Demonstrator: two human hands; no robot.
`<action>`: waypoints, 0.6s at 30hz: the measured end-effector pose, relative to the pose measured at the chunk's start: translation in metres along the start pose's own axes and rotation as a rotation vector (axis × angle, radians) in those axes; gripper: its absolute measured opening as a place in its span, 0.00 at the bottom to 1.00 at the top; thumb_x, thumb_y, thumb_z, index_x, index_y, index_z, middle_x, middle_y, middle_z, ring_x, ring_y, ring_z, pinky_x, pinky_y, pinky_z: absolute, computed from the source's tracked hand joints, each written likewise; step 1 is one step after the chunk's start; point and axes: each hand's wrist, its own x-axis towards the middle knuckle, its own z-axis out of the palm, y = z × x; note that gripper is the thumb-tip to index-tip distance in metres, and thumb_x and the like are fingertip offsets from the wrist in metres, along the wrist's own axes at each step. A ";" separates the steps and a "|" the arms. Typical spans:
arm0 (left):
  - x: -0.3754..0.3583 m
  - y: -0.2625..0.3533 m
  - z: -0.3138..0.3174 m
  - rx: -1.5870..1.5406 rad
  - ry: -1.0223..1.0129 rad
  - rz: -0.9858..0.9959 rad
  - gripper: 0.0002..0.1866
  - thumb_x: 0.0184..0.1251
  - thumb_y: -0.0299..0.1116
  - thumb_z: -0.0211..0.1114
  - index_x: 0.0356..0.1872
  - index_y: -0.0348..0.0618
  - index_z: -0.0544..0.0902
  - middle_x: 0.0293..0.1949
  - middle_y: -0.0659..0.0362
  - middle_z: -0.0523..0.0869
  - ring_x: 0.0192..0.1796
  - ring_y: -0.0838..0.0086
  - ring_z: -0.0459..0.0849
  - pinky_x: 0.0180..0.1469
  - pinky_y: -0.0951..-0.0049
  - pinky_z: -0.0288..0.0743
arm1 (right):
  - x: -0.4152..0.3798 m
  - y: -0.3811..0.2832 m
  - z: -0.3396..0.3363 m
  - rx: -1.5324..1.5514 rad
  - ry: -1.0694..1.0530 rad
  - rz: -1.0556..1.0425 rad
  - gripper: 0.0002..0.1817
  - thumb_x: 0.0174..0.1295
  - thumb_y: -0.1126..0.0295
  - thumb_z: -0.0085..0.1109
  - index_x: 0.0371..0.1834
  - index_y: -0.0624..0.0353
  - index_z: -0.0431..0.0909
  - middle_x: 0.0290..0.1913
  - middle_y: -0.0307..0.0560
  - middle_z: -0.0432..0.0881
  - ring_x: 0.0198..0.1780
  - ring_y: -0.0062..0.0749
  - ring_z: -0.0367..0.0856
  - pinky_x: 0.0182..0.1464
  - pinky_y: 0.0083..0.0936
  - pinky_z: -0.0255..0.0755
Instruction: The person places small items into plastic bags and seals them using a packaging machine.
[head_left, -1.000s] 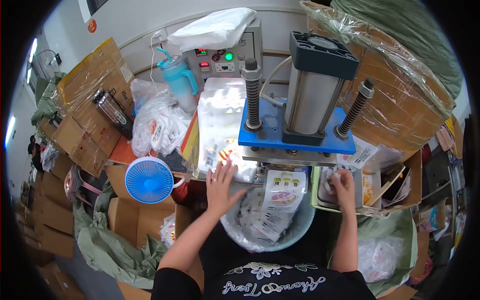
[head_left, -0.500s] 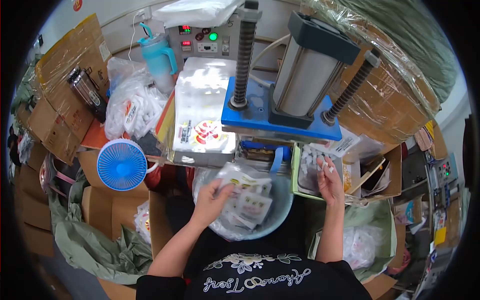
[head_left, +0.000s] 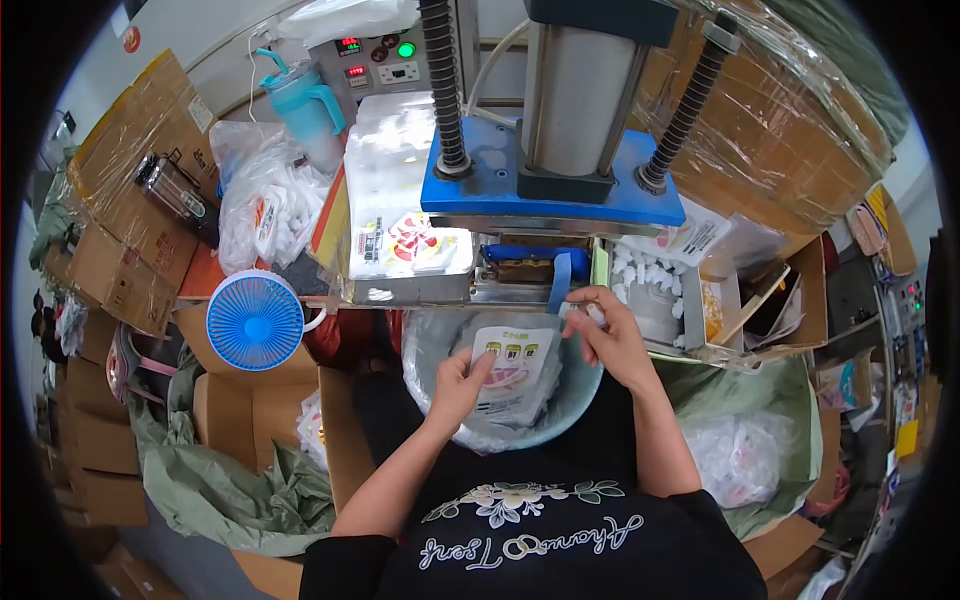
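Observation:
My left hand (head_left: 458, 392) is closed on a printed plastic pouch (head_left: 515, 352), white with green and pink print, held over the basin. Just right of it, my right hand (head_left: 618, 342) pinches a small white plastic piece (head_left: 596, 314) between thumb and fingers. More pouches lie beneath in the light-blue basin (head_left: 588, 392), which has a clear plastic liner. A metal tray (head_left: 652, 318) with many small white plastic pieces (head_left: 636, 272) sits right of the press. In front of the press opening hangs a blue strap (head_left: 560, 282).
A press with a blue plate (head_left: 500, 180) and metal cylinder stands ahead. Left of it is a stack of printed pouches (head_left: 408, 240). A blue fan (head_left: 255, 320) stands farther left, above an open carton (head_left: 225, 420). At right are a box of odds and ends (head_left: 770, 335) and a green-lined carton (head_left: 800, 420).
My right hand has moved left from the tray to beside the pouch, with the small white piece in its fingers. My left hand has shifted right, and its pouch now faces up.

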 end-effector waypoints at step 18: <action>0.000 -0.012 -0.011 0.511 -0.113 0.112 0.12 0.62 0.36 0.69 0.32 0.34 0.87 0.25 0.58 0.86 0.29 0.82 0.79 0.33 0.76 0.71 | 0.010 0.027 0.016 -0.490 -0.301 -0.192 0.10 0.64 0.70 0.58 0.45 0.61 0.81 0.28 0.44 0.81 0.32 0.23 0.79 0.35 0.21 0.70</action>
